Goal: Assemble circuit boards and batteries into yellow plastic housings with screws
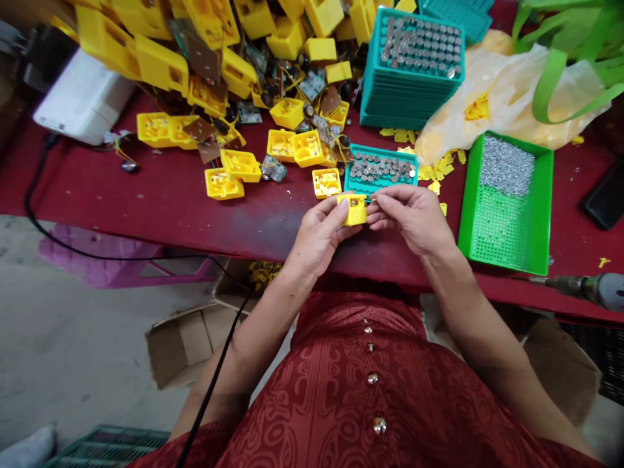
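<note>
My left hand (319, 231) is closed around a small yellow plastic housing (355, 211), its thumb on the left side. A hollow in the housing with a bit of metal inside faces up. Just right of it, the thumb and fingers of my right hand (412, 218) pinch a small shiny metal piece (374, 200), mostly covered by the fingertips; it looks like a button cell. Right behind both hands lies a teal tray (381, 184) of loose button cells (375, 168). An open yellow housing (326, 183) rests at that tray's left.
Yellow housings (238, 166) with wires and circuit boards pile up at the back left. Stacked teal trays (394, 97) stand behind. At right are a green basket (546, 214) of small metal parts, a power screwdriver (609, 290) and a phone (607, 195). A black cable (121, 258) crosses my left arm.
</note>
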Motion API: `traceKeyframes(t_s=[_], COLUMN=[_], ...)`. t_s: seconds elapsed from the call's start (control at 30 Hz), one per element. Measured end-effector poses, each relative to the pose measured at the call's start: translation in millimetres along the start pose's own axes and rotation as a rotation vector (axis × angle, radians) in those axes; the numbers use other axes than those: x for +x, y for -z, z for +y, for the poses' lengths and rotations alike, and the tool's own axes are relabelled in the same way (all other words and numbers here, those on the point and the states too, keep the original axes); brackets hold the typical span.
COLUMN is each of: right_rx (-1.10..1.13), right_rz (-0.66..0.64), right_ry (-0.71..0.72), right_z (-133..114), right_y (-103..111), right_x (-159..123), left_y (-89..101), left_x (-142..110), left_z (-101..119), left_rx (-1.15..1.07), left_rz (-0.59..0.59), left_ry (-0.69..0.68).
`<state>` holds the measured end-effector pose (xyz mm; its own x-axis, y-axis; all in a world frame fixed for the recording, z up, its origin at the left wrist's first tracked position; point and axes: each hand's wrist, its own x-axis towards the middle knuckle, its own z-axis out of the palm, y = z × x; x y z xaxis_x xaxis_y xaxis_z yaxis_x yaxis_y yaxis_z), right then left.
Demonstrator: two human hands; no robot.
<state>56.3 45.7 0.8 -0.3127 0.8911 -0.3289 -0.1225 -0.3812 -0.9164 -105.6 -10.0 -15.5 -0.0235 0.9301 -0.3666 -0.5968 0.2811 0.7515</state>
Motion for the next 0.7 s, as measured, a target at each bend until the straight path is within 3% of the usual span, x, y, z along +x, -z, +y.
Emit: traceKeyframes(t_s=[0.17,0.37,0.53,0.7], right_rx=[-0.113,-0.320,-0.391,-0.431], right_rz=[0.030,0.063,0.157,0.215], right_ry=[0.079,0.386,0.397,0.566], right_z=[1.9,2.6,18.7,25.1], right_y=[-2.9,-16.9,-27.0,-15.3], right_x=[-0.1,-1.0,3.5,10.3], left_y=[0.8,2.8,2.7,2.7], left_x=[2.7,3.8,2.6,0.1], left_z=[0.1,-5.7,-10.3,-6.9], left_rx=[-0.019,0.001,0.012,-0.001], left_rz=[-0.006,-0.043,-0.055,-0.089], left_ry=[-0.022,-0.037,-0.069,-0.050])
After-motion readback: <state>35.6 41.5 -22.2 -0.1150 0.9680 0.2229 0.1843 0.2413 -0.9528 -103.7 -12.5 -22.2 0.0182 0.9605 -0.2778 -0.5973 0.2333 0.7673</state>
